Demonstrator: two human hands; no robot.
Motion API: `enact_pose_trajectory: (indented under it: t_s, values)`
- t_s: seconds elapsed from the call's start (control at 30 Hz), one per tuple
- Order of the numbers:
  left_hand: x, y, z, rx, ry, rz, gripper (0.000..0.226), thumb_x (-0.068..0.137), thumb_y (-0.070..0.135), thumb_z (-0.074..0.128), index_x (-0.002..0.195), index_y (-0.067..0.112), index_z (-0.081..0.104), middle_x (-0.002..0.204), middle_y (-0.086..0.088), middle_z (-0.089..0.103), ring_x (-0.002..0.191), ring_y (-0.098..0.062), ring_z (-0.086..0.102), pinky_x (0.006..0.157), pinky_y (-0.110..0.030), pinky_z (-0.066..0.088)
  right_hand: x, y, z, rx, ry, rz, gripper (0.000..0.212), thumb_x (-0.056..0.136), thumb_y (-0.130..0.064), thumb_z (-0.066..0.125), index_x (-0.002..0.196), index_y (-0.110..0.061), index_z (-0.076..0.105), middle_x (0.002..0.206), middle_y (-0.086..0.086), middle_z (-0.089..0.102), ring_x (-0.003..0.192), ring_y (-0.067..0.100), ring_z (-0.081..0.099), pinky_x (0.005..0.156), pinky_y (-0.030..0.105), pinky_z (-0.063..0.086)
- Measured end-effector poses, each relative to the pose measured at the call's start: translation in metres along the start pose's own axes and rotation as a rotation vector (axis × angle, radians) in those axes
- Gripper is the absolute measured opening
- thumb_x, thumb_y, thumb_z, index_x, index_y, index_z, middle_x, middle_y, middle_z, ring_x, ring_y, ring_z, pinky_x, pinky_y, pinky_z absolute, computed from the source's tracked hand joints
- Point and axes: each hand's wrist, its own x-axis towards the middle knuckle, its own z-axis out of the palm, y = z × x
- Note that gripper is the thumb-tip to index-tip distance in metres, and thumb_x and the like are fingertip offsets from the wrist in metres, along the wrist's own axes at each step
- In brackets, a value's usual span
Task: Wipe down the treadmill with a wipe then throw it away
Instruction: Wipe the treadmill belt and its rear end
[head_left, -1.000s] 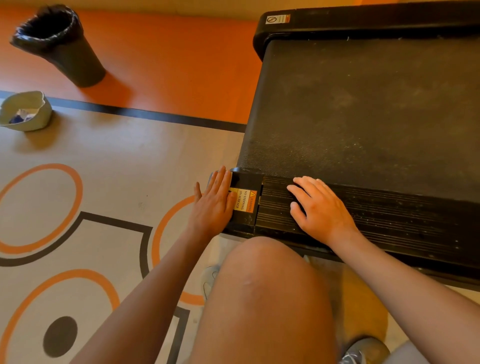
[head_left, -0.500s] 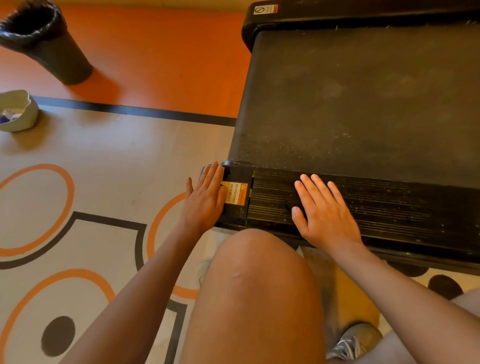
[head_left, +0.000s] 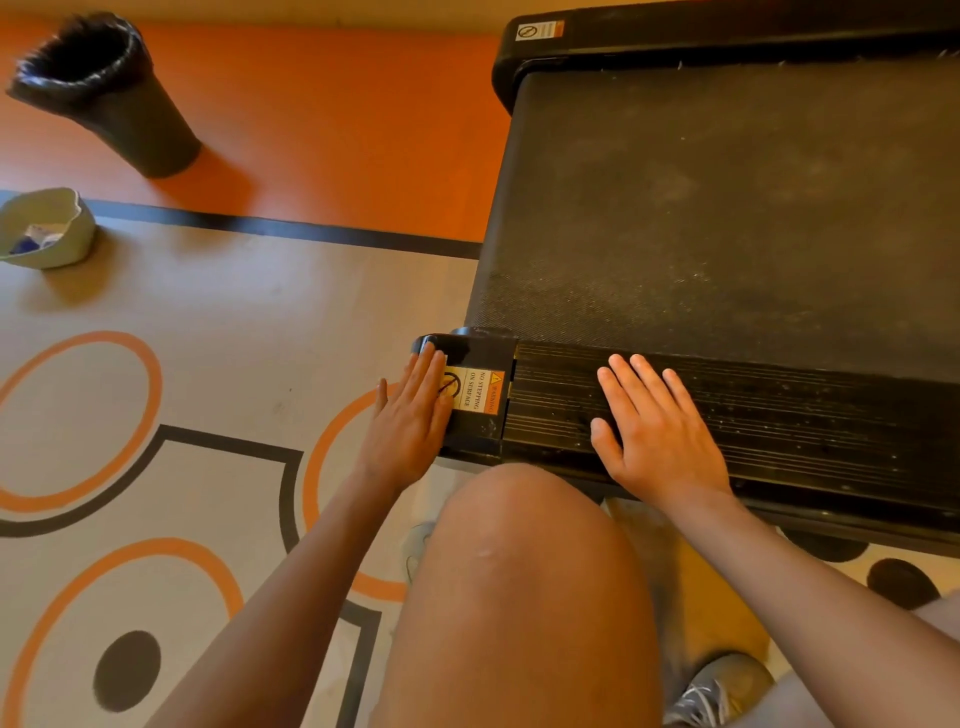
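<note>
My right hand (head_left: 660, 431) has uncurled since a second ago: the fingers that were bent over the ribs now lie straight and spread, palm down, and what is under the palm I cannot tell. My left hand (head_left: 410, 421) has kept its place, flat with the fingers together, and neither hand grips anything. The treadmill (head_left: 727, 208) fills the upper right, its dusty black belt running away from me. My right hand rests on the ribbed rear cover (head_left: 805, 415) at the near end, which is speckled with pale grit. My left hand lies against the glossy corner cap (head_left: 483, 353) at the deck's near left corner, partly off its edge. My bare knee (head_left: 519, 571) rises between my forearms and hides the floor just before the deck, with a grey shoe (head_left: 717, 686) showing low on the right. On the cap a yellow warning label (head_left: 475, 391) reads "WARNING" and "NO STEPPING ON SURFACE", and my left fingertips cover part of its crossed-out pictogram. A second sticker (head_left: 540, 30) sits on the far frame, its print too small to read. Well apart to the left, a bin (head_left: 119, 104) lined with a black bag stands on the orange floor (head_left: 337, 130), its inside too dark to see into. Nearer, on the patterned mat (head_left: 208, 338), a pale bowl (head_left: 78, 244) holds something white and blue (head_left: 39, 239).
</note>
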Motion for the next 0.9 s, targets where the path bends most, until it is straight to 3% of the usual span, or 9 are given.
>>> enact_pose_trajectory:
  t_s: [0.1,0.2,0.47,0.7,0.9]
  values:
    - [0.031,0.008,-0.005,0.01,-0.006,-0.014,0.061,0.11,0.049,0.019,0.163,0.028,-0.002,0.171,0.005,-0.007,0.156,-0.014,-0.012,0.122,-0.048,-0.012,0.0,0.001,-0.001,-0.009,-0.004,0.004,0.07,0.103,-0.052,0.019,0.155,-0.012,0.042,0.162,0.012,0.038,0.153,0.03,0.031,0.124,0.052,0.027]
    - [0.045,0.017,-0.007,-0.022,-0.004,-0.016,0.062,0.111,0.048,0.023,0.163,0.028,-0.002,0.172,0.005,-0.006,0.156,-0.016,-0.011,0.125,-0.05,-0.004,0.0,0.0,-0.002,-0.013,-0.011,0.015,0.07,0.103,-0.052,0.019,0.156,-0.013,0.041,0.163,0.011,0.037,0.153,0.029,0.03,0.124,0.051,0.026]
    - [-0.004,0.009,0.009,-0.068,0.055,-0.009,0.058,0.11,0.05,0.019,0.163,0.031,0.004,0.167,0.012,-0.006,0.156,-0.011,-0.009,0.125,-0.045,0.001,-0.001,-0.001,0.0,-0.016,-0.01,0.015,0.07,0.102,-0.053,0.019,0.155,-0.013,0.043,0.162,0.011,0.039,0.152,0.029,0.032,0.124,0.051,0.027]
    - [0.046,0.012,-0.012,-0.145,0.012,-0.096,0.06,0.112,0.042,0.026,0.164,0.024,0.004,0.172,0.004,-0.002,0.158,-0.017,-0.005,0.128,-0.051,0.008,0.0,0.0,0.0,-0.026,-0.001,0.014,0.069,0.102,-0.052,0.022,0.155,-0.013,0.044,0.161,0.012,0.04,0.151,0.03,0.034,0.123,0.052,0.028]
    - [-0.002,0.013,0.001,-0.172,0.07,-0.038,0.06,0.111,0.048,0.023,0.163,0.028,0.003,0.168,0.013,-0.006,0.157,-0.011,-0.007,0.128,-0.043,0.008,-0.001,0.0,-0.001,-0.02,0.002,0.013,0.069,0.102,-0.052,0.023,0.153,-0.013,0.046,0.16,0.012,0.042,0.15,0.03,0.036,0.122,0.051,0.028]
